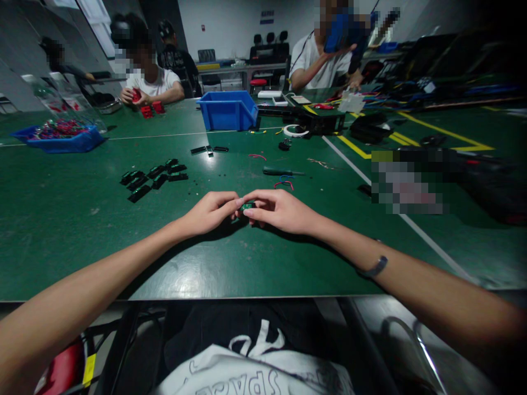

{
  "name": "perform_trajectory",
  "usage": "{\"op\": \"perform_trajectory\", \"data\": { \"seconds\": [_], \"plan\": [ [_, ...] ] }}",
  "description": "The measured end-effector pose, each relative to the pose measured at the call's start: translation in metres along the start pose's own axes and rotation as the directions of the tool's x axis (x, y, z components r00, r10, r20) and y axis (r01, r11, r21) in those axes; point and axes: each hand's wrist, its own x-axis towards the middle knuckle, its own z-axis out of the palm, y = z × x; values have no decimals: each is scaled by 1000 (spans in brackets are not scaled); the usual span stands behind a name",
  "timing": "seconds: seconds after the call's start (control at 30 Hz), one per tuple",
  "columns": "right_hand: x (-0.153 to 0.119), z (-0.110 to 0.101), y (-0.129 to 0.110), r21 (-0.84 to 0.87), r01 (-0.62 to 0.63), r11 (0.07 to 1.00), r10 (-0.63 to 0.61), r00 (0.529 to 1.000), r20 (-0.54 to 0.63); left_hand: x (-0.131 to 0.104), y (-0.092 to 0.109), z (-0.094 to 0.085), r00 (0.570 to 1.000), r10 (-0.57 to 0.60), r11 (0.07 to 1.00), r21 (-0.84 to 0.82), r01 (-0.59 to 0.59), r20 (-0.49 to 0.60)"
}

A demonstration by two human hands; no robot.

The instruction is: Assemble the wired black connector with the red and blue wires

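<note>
Both hands meet over the green table point(197, 269). A small green part point(247, 207) shows between the fingertips. My right hand point(280, 210) pinches it between thumb and fingers. My left hand point(214, 211) is closed, its fingertips against the same part from the left; its lower fingers are partly hidden. Left of the hands lies a group of several black and green pieces point(139, 193). Beyond the hands are a dark green screwdriver point(276, 171) and short red and blue wires point(284, 184).
A blue bin point(228, 111) stands at the back; a blue tray point(69, 144) of wires and plastic bottles point(76, 96) are back left. Black equipment point(489, 181) lies at right. Across the table one person holds a red part point(135, 95); another holds something blue.
</note>
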Motion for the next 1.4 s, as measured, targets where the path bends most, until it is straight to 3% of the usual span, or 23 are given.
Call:
{"op": "perform_trajectory", "data": {
  "seconds": [1.4],
  "plan": [
    [-1,0,0,-19,4,1000,-4,1000,-2,0,-1,0,1000,7,1000,-4,-7,1]
  ]
}}
